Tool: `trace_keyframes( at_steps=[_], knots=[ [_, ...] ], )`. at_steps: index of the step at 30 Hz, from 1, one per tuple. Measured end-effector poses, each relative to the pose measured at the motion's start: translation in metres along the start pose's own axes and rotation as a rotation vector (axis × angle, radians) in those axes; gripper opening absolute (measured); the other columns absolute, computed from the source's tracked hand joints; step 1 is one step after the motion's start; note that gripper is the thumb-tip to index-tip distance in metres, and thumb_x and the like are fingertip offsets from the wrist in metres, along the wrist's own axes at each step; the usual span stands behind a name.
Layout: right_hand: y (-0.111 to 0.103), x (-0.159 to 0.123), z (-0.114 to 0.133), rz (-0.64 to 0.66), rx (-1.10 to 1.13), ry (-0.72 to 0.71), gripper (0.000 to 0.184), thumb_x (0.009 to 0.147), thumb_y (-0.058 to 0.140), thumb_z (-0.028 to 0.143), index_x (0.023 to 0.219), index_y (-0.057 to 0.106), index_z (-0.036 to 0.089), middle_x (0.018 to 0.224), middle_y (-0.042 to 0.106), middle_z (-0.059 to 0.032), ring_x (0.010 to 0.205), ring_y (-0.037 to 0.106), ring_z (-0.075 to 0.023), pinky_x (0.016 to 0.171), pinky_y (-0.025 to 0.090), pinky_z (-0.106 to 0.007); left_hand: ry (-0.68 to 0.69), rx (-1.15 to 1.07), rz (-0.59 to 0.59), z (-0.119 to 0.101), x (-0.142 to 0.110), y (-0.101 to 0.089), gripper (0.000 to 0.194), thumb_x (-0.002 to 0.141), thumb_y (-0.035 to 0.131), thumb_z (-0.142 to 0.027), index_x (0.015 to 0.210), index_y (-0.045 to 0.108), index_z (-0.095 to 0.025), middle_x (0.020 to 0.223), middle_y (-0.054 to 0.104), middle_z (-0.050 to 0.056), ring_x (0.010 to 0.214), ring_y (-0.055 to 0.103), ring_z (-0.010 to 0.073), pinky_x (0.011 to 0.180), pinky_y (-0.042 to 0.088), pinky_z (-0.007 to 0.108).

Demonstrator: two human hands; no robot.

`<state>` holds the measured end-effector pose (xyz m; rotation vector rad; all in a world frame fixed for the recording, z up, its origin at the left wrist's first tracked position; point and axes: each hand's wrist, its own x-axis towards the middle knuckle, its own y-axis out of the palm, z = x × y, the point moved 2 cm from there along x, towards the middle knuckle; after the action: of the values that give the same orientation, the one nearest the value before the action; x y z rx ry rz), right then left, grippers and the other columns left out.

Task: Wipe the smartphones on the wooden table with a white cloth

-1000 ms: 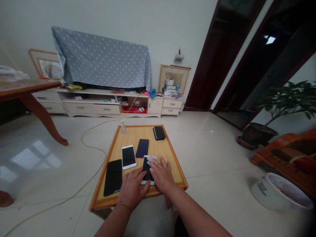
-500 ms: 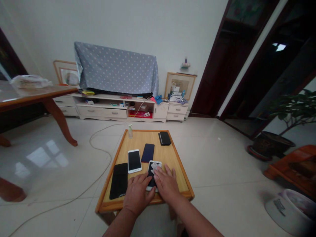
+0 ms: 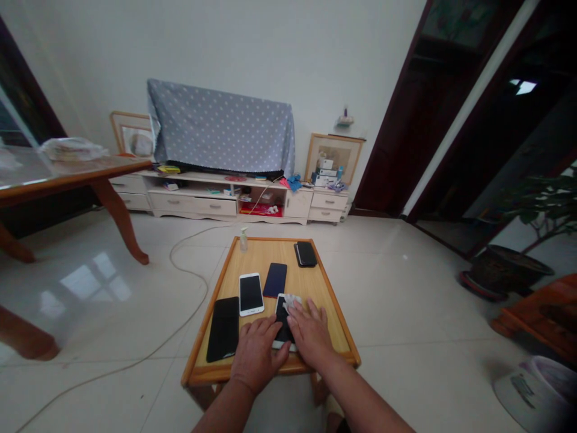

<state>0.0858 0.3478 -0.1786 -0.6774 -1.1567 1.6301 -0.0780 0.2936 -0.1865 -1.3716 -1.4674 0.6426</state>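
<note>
A white-framed smartphone (image 3: 283,332) with a dark screen lies near the front edge of the small wooden table (image 3: 336,337). My left hand (image 3: 256,349) grips its left side, thumb near the lower end. With my right hand (image 3: 311,331) I press a crumpled white tissue (image 3: 291,300) onto the upper right of the screen; the fingers partly cover it. To the left lie a white phone (image 3: 251,293) and a larger black phone (image 3: 223,329). Beyond them is a dark blue phone (image 3: 275,279).
At the table's far end stand a small pump bottle (image 3: 244,242) and a black wallet-like item (image 3: 306,254). A pale cable (image 3: 205,282) runs across the floor on the left. A white bucket (image 3: 536,391) and a potted plant (image 3: 507,267) are at the right.
The view has shifted slightly, so everything sits further right. My right hand and the tissue have slid a little toward the phone's right edge. My left hand stays on the phone.
</note>
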Motion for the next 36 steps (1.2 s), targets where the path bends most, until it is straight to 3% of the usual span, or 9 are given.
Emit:
trace_keyframes(
  at_steps=[3,9,16,23,30,36],
  knots=[
    [0.000,0.004,0.001,0.008,0.000,0.007,0.050,0.108,0.025,0.047,0.145,0.055,0.033,0.156,0.046,0.0014,0.154,0.018,-0.0321,0.120,0.011,-0.065,-0.006,-0.002,0.003,0.000,0.000,-0.001,0.039,0.089,0.060,-0.043,0.125,0.064,-0.029,0.140,0.063,0.006,0.125,0.055,0.0305,0.103,0.037,0.051],
    [0.010,-0.033,0.008,0.054,0.031,-0.119,0.048,0.107,0.026,0.050,0.146,0.052,0.040,0.155,0.046,0.0056,0.153,0.022,-0.0298,0.122,0.010,-0.062,-0.007,-0.037,0.017,0.001,0.000,-0.004,0.040,0.084,0.063,-0.033,0.124,0.064,-0.030,0.140,0.063,0.005,0.125,0.055,0.0291,0.104,0.038,0.048],
    [0.000,0.004,0.004,0.029,-0.022,0.039,0.051,0.107,0.025,0.047,0.146,0.055,0.032,0.157,0.045,0.0032,0.154,0.018,-0.0326,0.121,0.011,-0.064,-0.033,-0.042,0.000,-0.001,-0.002,-0.005,0.039,0.087,0.062,-0.042,0.123,0.065,-0.028,0.139,0.063,0.006,0.124,0.055,0.0299,0.104,0.036,0.050],
    [0.009,-0.025,0.015,0.115,-0.005,-0.086,0.055,0.106,0.021,0.056,0.150,0.048,0.037,0.159,0.041,0.0054,0.154,0.020,-0.0309,0.122,0.010,-0.061,-0.040,-0.065,0.028,-0.001,-0.003,-0.009,0.036,0.085,0.063,-0.037,0.121,0.065,-0.032,0.140,0.062,0.002,0.124,0.054,0.0280,0.105,0.035,0.047],
    [0.003,0.008,0.004,0.061,-0.021,0.045,0.056,0.107,0.020,0.052,0.145,0.055,0.032,0.157,0.045,0.0025,0.154,0.017,-0.0309,0.121,0.012,-0.062,-0.043,-0.051,0.009,-0.001,-0.004,-0.008,0.040,0.087,0.061,-0.047,0.123,0.065,-0.029,0.139,0.063,0.005,0.125,0.054,0.0288,0.106,0.034,0.049],
    [0.006,0.000,0.020,0.096,0.036,-0.111,0.056,0.107,0.018,0.055,0.145,0.055,0.039,0.155,0.047,0.0052,0.154,0.019,-0.0289,0.122,0.009,-0.059,-0.033,-0.064,0.006,-0.001,-0.005,-0.009,0.046,0.082,0.068,-0.047,0.125,0.063,-0.032,0.136,0.064,0.004,0.123,0.055,0.0278,0.106,0.034,0.047]
  ],
)
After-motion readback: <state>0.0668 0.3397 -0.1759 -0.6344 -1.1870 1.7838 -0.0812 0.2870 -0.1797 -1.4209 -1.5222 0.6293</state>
